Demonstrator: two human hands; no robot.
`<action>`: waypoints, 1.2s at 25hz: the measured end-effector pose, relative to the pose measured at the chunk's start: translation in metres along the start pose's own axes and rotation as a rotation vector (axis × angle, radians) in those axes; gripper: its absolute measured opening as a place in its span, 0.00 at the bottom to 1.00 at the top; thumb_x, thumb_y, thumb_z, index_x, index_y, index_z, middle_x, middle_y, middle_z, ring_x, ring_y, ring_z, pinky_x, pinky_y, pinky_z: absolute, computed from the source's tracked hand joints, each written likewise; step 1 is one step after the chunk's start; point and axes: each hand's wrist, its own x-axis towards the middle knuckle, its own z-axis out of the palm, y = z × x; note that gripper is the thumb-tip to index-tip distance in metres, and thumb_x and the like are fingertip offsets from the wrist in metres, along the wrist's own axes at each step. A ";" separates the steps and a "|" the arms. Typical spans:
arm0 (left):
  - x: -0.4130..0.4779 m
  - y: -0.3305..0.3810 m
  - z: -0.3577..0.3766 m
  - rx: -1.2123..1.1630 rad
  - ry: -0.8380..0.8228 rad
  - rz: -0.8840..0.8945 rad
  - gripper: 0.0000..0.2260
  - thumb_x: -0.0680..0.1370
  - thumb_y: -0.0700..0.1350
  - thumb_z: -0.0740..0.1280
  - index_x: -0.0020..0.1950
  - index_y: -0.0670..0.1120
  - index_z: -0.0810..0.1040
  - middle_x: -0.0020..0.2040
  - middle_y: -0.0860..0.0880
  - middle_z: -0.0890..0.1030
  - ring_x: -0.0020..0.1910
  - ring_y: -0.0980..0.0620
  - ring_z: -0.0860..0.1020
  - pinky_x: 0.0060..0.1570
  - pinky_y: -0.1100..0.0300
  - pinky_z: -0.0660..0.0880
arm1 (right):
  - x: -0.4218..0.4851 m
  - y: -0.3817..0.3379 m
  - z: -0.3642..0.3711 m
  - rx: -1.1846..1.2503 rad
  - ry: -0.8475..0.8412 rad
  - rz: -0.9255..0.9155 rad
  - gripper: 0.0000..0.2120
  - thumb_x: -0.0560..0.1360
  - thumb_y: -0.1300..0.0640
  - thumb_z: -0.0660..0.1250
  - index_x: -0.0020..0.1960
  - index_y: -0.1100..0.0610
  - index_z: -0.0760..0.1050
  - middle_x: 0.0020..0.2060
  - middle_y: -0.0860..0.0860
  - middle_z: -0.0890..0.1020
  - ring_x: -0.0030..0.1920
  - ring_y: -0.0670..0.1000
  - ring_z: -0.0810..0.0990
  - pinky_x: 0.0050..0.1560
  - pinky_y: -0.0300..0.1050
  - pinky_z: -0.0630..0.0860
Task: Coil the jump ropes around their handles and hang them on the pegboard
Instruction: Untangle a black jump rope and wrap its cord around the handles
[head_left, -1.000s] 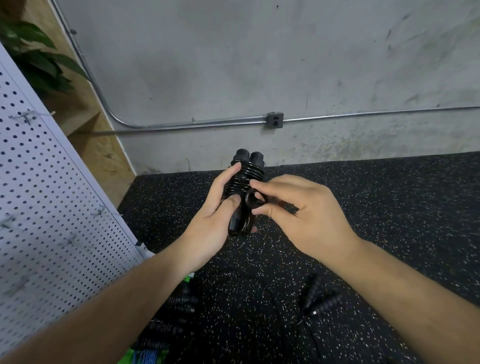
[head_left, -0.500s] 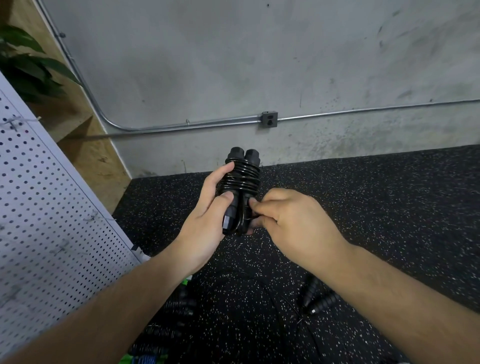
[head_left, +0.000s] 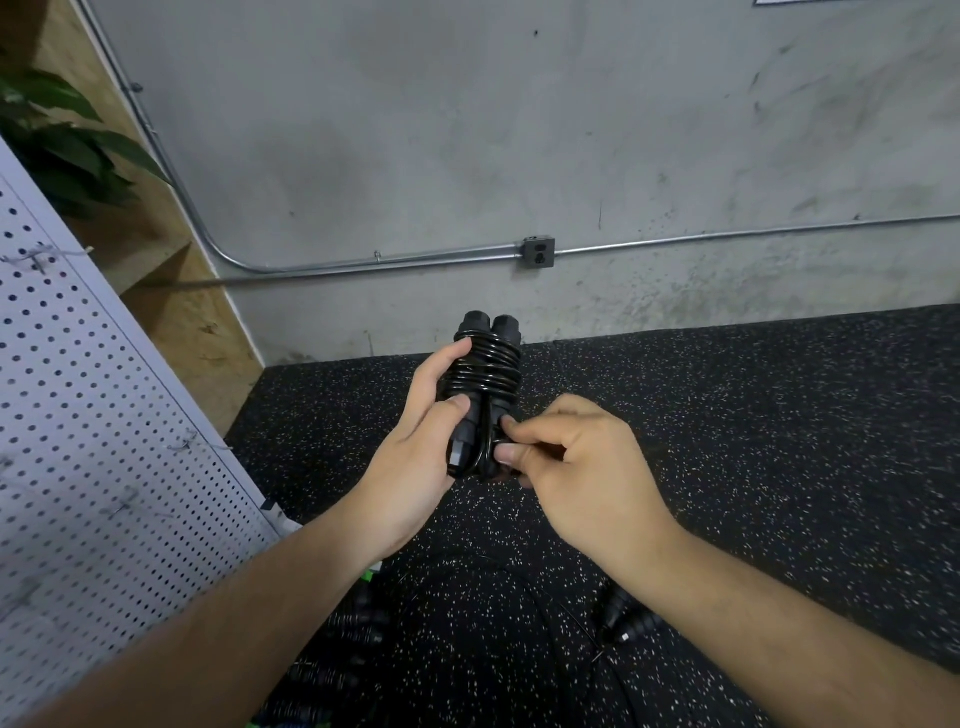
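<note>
Coiling nearly done. Left hand (head_left: 415, 457) grips the wound jump rope (head_left: 485, 374) in front of me, above the floor. Right hand (head_left: 576, 467) pinches the loose loop at its lower end. Next, probably: tuck the loop in, then hang the rope on the pegboard (head_left: 104, 415) to my left. My fingers hide the rope's tail.

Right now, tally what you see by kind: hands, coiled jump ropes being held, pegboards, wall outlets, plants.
Hands: 2, left hand and right hand
Coiled jump rope, held: 1
Pegboard: 1
Wall outlet: 1
Plant: 1
Total: 6
</note>
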 end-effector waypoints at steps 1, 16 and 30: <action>-0.001 0.001 0.000 -0.029 -0.026 -0.008 0.27 0.80 0.37 0.58 0.70 0.66 0.70 0.60 0.47 0.83 0.60 0.47 0.80 0.54 0.51 0.79 | 0.000 0.001 0.001 0.037 0.010 0.046 0.07 0.73 0.59 0.77 0.49 0.51 0.87 0.40 0.44 0.79 0.42 0.47 0.82 0.49 0.48 0.82; -0.005 0.004 0.001 -0.052 -0.105 -0.010 0.36 0.72 0.34 0.62 0.71 0.69 0.68 0.69 0.42 0.76 0.61 0.48 0.79 0.62 0.48 0.77 | -0.007 -0.003 -0.009 -0.033 -0.097 -0.136 0.06 0.76 0.60 0.74 0.51 0.55 0.86 0.39 0.46 0.75 0.42 0.46 0.76 0.44 0.31 0.70; -0.003 0.004 0.010 -0.072 -0.133 0.006 0.36 0.72 0.32 0.62 0.72 0.66 0.68 0.66 0.46 0.80 0.63 0.49 0.79 0.58 0.53 0.77 | -0.009 -0.007 -0.003 -0.008 0.121 -0.172 0.07 0.76 0.62 0.73 0.50 0.52 0.85 0.46 0.40 0.82 0.53 0.44 0.80 0.56 0.40 0.76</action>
